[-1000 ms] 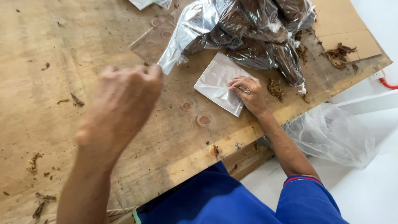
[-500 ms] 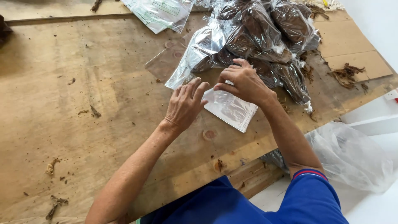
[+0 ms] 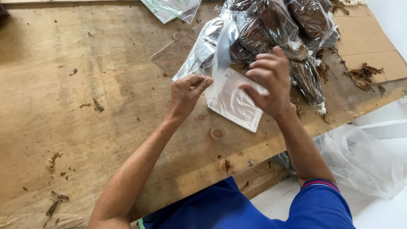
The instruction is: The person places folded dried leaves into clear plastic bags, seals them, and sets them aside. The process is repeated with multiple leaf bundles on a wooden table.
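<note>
The left hand (image 3: 185, 94) pinches the near-left corner of a small clear plastic bag (image 3: 234, 101), its fingers closed on the film. The right hand (image 3: 268, 82) hovers just above the same bag with fingers spread and loosely curled; it seems to lift one layer of the film, but I cannot tell if it really grips it.

The bag lies flat on the wooden table (image 3: 85, 106), just in front of a pile of filled bags (image 3: 275, 29) that hold dark brown dried leaves. It looks empty, and its mouth is only starting to open. So I judge the work on this bag is at the beginning: many bags are already filled, and this one is not yet opened or filled. Loose leaf scraps (image 3: 362, 76) lie to the right of the pile.
</note>
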